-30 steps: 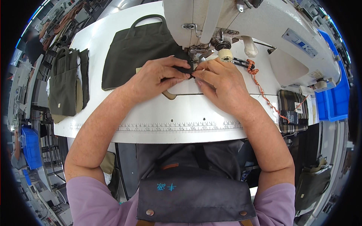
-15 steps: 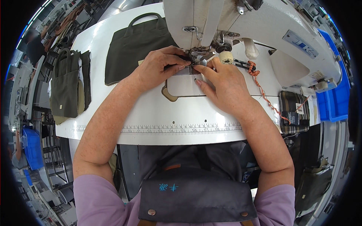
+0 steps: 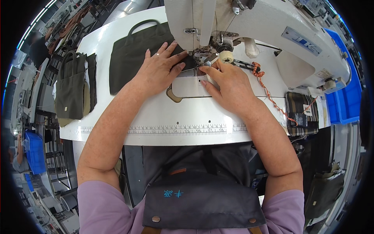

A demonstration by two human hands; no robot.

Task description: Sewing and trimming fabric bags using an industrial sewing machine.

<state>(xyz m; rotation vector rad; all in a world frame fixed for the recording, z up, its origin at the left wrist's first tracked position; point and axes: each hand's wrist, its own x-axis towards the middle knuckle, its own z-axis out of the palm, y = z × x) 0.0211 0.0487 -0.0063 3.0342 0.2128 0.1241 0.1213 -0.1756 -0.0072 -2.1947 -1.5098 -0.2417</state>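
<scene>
A dark green fabric bag (image 3: 128, 58) with a loop handle lies on the sewing machine's (image 3: 218, 19) white table, its right corner reaching the presser foot (image 3: 200, 58). My left hand (image 3: 157, 74) rests open on the bag, fingers spread, their tips just left of the presser foot. Close to the needle area on the other side is my right hand (image 3: 233, 87). Its index finger points in beside the foot, with the thumb stretched out apart below it. The remaining fingers are partly hidden near the machine's cream knob (image 3: 226, 57). Exactly what the right fingertips touch is unclear.
More dark green bags (image 3: 72, 85) are stacked at the table's left. An orange cord (image 3: 269, 89) runs down toward a plaid pouch (image 3: 300, 113) on the right. Beyond it stands a blue bin (image 3: 343, 101). A printed ruler (image 3: 187, 130) lines the front edge.
My left hand has let go near the needle, opened and spread flat over the bag. My right hand stays beside the presser foot. The whole view has shifted slightly.
</scene>
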